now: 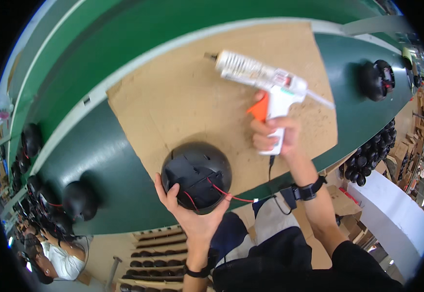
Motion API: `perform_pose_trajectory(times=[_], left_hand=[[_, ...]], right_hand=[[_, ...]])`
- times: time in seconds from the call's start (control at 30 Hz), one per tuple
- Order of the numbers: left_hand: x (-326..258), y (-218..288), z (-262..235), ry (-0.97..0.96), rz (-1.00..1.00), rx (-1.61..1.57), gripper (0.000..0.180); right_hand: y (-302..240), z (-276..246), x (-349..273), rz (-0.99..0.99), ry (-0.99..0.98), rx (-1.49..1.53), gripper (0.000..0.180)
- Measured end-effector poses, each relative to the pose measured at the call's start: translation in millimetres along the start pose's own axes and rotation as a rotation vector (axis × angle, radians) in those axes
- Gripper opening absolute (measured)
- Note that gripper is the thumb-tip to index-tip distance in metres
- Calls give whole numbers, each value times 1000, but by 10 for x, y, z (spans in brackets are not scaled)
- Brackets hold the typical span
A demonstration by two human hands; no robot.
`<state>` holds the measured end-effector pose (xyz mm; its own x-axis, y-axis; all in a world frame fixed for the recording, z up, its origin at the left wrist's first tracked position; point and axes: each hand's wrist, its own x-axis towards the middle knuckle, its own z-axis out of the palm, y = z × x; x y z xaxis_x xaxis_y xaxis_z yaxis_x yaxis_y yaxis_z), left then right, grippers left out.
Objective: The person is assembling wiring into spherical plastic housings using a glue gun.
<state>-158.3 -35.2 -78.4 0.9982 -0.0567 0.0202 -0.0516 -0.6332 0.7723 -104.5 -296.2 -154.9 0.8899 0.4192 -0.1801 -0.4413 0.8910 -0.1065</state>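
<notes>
My left hand (192,209) grips a round black plastic housing (217,160) from its near side, fingers spread along the rim. The housing's hollow side faces up, with dark inner parts showing. A red wire (238,198) runs out of it to the right and ends in a small white connector. In my right hand (277,134) is a white hot glue gun (280,95), held by its handle, with fingers by the orange trigger. Its nozzle points to the upper left, away from the housing. A glue stick (321,99) protrudes from the gun's back end.
Under the work lies a cardboard sheet (183,97) on the green table (110,160). Black housings stand at left (79,200) and right (376,80). Many more fill a box (367,158) at right. Lower left, another person (63,255) sits. The gun's cord (270,168) hangs past the table edge.
</notes>
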Motion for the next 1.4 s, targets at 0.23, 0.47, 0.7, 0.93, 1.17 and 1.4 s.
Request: perform_pose_trajectory(times=[0.23, 0.47, 0.7, 0.93, 1.17, 1.4], left_hand=[[-366, -172, -177, 20, -56, -122, 66], [-202, -135, -454, 94, 76, 47, 23], [621, -348, -525, 91, 383, 101, 27], [920, -428, -496, -336, 107, -370, 16], [883, -491, -423, -311, 94, -501, 13], [852, -545, -404, -294, 112, -503, 12]], right_hand=[[67, 798, -532, -27, 143, -436, 43], [366, 1492, -1436, 140, 563, -892, 35], [672, 1656, -1165, 333, 419, -1326, 32], [764, 1665, -835, 403, 164, -1783, 40], [796, 1858, -707, 491, 196, -1891, 36], [893, 1956, -692, 516, 255, -1963, 35]])
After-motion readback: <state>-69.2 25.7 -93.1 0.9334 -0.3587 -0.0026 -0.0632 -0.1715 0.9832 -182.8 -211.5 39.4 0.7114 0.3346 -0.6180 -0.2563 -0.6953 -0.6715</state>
